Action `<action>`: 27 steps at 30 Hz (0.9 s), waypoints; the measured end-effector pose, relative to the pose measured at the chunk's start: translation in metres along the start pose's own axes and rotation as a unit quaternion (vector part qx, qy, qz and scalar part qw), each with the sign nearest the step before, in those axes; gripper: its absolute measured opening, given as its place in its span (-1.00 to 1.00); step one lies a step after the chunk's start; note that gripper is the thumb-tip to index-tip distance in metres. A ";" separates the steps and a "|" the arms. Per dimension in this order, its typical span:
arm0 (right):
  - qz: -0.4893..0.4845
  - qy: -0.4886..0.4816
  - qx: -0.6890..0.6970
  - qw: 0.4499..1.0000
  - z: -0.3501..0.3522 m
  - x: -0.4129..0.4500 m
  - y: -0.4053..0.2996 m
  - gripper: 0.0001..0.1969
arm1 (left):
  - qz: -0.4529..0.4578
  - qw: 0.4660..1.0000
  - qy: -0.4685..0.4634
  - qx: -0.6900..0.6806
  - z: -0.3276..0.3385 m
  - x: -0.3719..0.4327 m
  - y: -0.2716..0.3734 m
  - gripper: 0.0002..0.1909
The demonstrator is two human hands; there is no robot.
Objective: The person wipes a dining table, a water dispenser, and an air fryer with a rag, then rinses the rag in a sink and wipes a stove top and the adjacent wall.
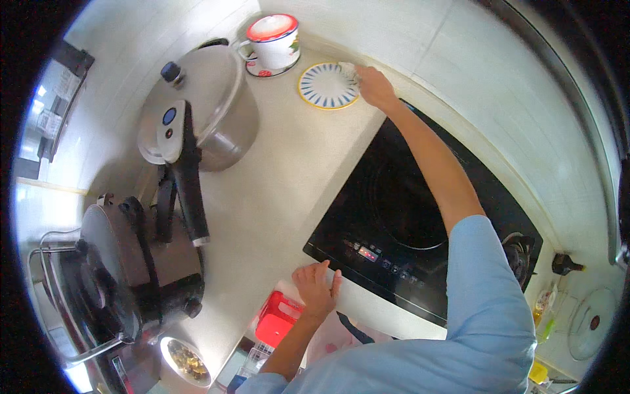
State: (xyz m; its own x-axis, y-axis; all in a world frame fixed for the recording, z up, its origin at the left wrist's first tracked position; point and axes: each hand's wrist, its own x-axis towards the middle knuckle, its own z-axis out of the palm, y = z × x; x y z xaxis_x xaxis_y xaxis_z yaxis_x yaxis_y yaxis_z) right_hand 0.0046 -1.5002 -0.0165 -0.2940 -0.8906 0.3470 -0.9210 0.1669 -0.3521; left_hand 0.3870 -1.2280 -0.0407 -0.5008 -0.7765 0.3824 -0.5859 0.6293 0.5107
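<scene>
My right hand reaches to the back of the counter, its fingers closed on a whitish cloth at the right rim of a small plate with blue dashes and a yellow edge. The cloth partly covers that rim. My left hand rests on the counter's front edge, by the near corner of the black induction cooktop, and holds nothing. Left of the plate, a lidded white enamel mug with a red-rimmed top stands on a patterned saucer.
A large pressure cooker stands at the left, its black handle pointing towards me. Nearer are a dark lidded pot and a white bowl of food pieces. A red plastic item is below the counter edge. A dark bottle stands far right.
</scene>
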 end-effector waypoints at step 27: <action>0.132 -0.210 -0.203 0.947 -0.133 -0.113 0.118 -0.68 | -0.020 1.000 0.011 0.002 0.006 -0.007 -0.004 -0.69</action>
State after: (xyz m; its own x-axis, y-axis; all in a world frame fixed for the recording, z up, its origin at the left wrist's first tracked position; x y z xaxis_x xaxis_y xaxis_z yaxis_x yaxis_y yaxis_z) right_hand -0.1047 -1.3239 0.0182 -0.4790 -0.8704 -0.1135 -0.8768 0.4806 0.0151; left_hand 0.3888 -1.2243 -0.0503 -0.4627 -0.8012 0.3794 -0.6074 0.5983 0.5227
